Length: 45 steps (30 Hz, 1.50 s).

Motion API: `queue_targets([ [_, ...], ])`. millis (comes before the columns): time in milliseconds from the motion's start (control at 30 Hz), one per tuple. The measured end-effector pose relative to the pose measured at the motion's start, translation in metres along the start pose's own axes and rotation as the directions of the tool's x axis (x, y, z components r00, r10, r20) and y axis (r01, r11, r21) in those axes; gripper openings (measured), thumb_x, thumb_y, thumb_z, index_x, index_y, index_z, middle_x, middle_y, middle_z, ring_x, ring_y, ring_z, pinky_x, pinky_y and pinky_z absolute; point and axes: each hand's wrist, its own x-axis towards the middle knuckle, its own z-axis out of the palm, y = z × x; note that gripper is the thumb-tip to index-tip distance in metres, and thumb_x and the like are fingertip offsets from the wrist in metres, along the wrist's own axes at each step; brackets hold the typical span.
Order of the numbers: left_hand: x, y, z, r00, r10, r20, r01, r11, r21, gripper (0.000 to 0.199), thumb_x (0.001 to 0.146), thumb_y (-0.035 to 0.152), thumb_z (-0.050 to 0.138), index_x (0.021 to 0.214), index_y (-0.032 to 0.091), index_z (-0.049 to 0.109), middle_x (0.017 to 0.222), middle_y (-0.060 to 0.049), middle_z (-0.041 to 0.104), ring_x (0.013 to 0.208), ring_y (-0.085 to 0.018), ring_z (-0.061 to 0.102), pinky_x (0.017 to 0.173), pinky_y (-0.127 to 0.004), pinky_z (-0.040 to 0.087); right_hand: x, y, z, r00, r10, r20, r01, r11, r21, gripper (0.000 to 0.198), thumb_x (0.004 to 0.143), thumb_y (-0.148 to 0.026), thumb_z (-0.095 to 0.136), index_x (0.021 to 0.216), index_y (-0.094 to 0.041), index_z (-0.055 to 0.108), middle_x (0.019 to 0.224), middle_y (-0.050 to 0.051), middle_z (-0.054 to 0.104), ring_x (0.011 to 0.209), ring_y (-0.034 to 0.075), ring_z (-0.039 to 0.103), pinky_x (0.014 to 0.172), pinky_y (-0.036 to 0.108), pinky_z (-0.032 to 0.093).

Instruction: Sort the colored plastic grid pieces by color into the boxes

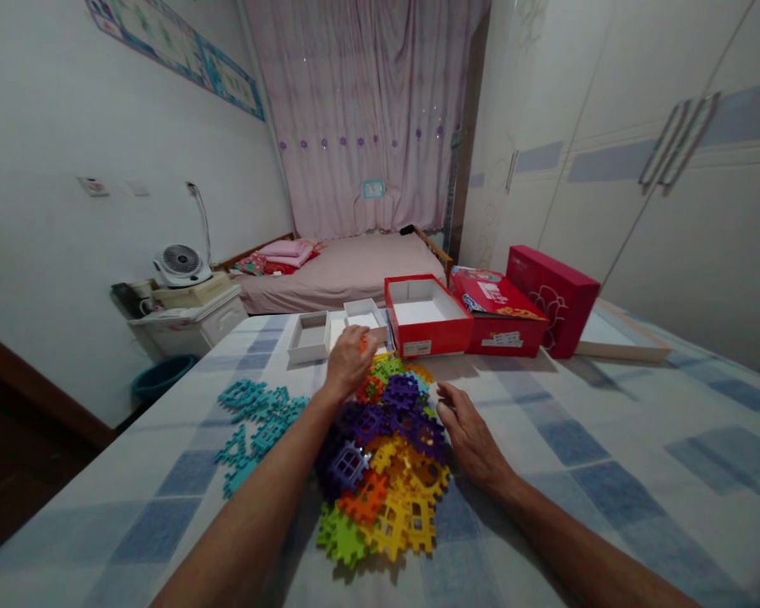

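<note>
A heap of interlocking plastic tiles [389,460], purple, yellow, orange and green, lies on the checked cloth in front of me. My left hand [350,359] reaches over the far end of the heap with its fingers curled around a small orange piece [363,344], close to the white tray [310,336]. My right hand [472,435] rests flat, fingers spread, on the cloth at the heap's right edge, touching the purple tiles. A separate group of teal tiles [257,418] lies to the left of my left arm.
An open red box [426,317] with a white bottom stands behind the heap, a second white tray [363,315] beside it. Further right lie a red lid [497,304], a dark red box [552,297] and a flat board [621,333]. A bedside cabinet with a fan [181,263] stands left.
</note>
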Motion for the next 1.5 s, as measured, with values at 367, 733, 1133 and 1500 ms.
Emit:
queue_targets([
  [367, 0.014, -0.066, 0.027, 0.95, -0.232, 0.208, 0.212, 0.971, 0.114, 0.057, 0.082, 0.057, 0.052, 0.123, 0.018, 0.056, 0.113, -0.012, 0.066, 0.107, -0.027, 0.061, 0.089, -0.034, 0.045, -0.002, -0.004, -0.001, 0.998, 0.01, 0.065, -0.011, 1.0, 0.011, 0.044, 0.092, -0.043, 0.037, 0.13, -0.021, 0.044, 0.128, 0.009, 0.052, 0.115, 0.02, 0.053, 0.103, 0.038, 0.04],
  [733, 0.011, -0.062, 0.031, 0.95, -0.234, 0.209, 0.234, 0.972, 0.023, 0.065, 0.077, 0.06, 0.053, 0.121, 0.012, 0.058, 0.114, -0.017, 0.065, 0.109, -0.03, 0.059, 0.09, -0.037, 0.045, -0.001, -0.005, 0.0, 0.999, 0.004, 0.032, -0.003, 1.0, -0.019, 0.042, 0.091, -0.04, 0.038, 0.127, -0.02, 0.047, 0.123, 0.009, 0.055, 0.111, 0.02, 0.055, 0.1, 0.037, 0.043],
  [1133, -0.004, -0.032, 0.02, 0.937, -0.094, 0.336, 0.217, 0.911, -0.351, 0.054, 0.077, 0.053, 0.058, 0.112, 0.013, 0.068, 0.099, -0.008, 0.073, 0.087, -0.021, 0.068, 0.075, -0.029, 0.052, 0.0, -0.005, 0.0, 1.0, -0.024, 0.016, 0.024, 1.0, 0.002, 0.043, 0.092, -0.042, 0.037, 0.129, -0.021, 0.045, 0.129, 0.009, 0.051, 0.122, 0.021, 0.047, 0.109, 0.04, 0.034],
  [1500, -0.012, 0.049, 0.021, 0.964, 0.126, 0.233, -0.023, 0.915, -0.403, 0.033, 0.075, 0.032, 0.066, 0.105, 0.019, 0.07, 0.111, -0.007, 0.068, 0.107, -0.022, 0.06, 0.099, -0.035, 0.044, 0.013, 0.009, -0.002, 0.972, 0.114, -0.206, -0.088, 0.987, 0.131, 0.053, 0.088, -0.053, 0.038, 0.127, -0.018, 0.047, 0.131, 0.012, 0.049, 0.128, 0.024, 0.041, 0.114, 0.044, 0.025],
])
